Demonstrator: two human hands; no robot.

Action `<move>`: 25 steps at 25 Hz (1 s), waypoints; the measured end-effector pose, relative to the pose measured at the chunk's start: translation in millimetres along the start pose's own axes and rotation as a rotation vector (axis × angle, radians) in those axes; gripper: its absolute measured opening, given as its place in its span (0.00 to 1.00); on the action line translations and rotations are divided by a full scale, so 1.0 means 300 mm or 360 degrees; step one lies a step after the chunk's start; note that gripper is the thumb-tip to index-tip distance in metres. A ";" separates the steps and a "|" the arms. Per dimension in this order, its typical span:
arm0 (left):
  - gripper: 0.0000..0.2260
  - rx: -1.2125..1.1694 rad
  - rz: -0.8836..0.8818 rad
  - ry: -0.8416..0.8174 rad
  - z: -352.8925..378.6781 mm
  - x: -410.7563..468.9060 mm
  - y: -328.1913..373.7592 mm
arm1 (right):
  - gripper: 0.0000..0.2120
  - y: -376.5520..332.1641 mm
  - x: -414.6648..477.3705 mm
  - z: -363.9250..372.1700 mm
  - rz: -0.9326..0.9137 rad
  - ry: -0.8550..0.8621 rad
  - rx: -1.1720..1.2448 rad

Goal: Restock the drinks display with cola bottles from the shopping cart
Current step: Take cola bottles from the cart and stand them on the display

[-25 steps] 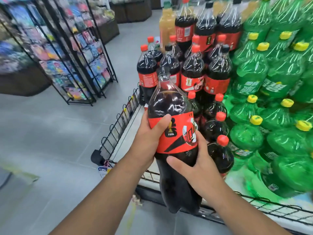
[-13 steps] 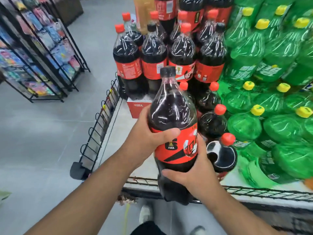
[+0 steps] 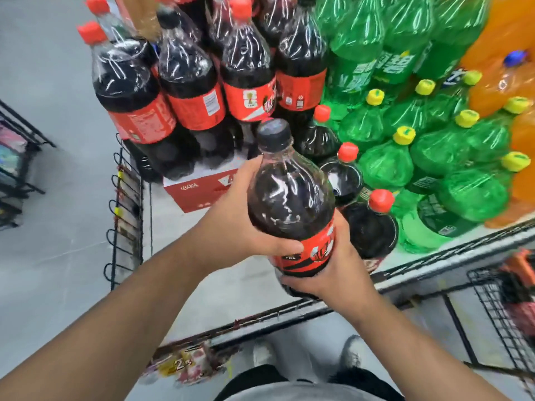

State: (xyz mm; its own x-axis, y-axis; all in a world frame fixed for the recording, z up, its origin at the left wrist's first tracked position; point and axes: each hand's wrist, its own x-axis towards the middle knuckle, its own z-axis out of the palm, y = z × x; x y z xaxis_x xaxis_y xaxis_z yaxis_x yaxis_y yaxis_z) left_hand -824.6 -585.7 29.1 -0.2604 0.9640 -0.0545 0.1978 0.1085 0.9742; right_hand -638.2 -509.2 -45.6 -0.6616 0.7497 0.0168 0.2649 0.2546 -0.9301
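A large cola bottle (image 3: 292, 198) with a black cap and red label is held upright over the bare front of the display shelf (image 3: 237, 285). My left hand (image 3: 240, 218) grips its left side, thumb across the label. My right hand (image 3: 333, 273) holds it low on the right, fingers wrapped under the label. Red-capped cola bottles (image 3: 370, 224) stand directly to its right, and taller stacked cola bottles (image 3: 191, 82) rise behind on a red carton (image 3: 199, 192).
Green soda bottles (image 3: 405, 157) with yellow caps fill the shelf's right side, orange ones (image 3: 509, 82) beyond. A black wire rail (image 3: 124, 215) edges the shelf's left. A wire cart basket (image 3: 503, 308) shows at the right. Grey floor lies to the left, my shoes below.
The view has tilted downward and closer. The bottle in both hands has come lower, toward the shelf's bare front beside the red-capped colas.
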 end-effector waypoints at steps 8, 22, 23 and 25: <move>0.49 0.0068 0.0081 -0.0089 0.061 0.005 -0.087 | 0.55 0.079 -0.029 0.080 0.0068 0.0292 -0.0031; 0.49 0.0109 -0.0047 -0.0070 0.132 -0.010 -0.283 | 0.47 0.210 -0.120 0.173 0.0383 0.0526 -0.0113; 0.48 0.0125 -0.0037 -0.0068 0.140 -0.011 -0.289 | 0.48 0.214 -0.124 0.178 0.0431 0.0544 -0.0153; 0.48 0.0141 -0.0036 -0.0068 0.168 -0.013 -0.299 | 0.49 0.245 -0.133 0.187 0.0485 0.0572 -0.0170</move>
State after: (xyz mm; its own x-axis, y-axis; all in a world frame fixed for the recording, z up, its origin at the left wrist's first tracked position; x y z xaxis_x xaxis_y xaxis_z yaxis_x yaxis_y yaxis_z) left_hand -793.8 -586.9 -69.2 -0.2257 0.9702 -0.0876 0.2754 0.1498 0.9496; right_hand -631.6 -554.7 -135.2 -0.2634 0.9587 -0.1076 0.4921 0.0376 -0.8697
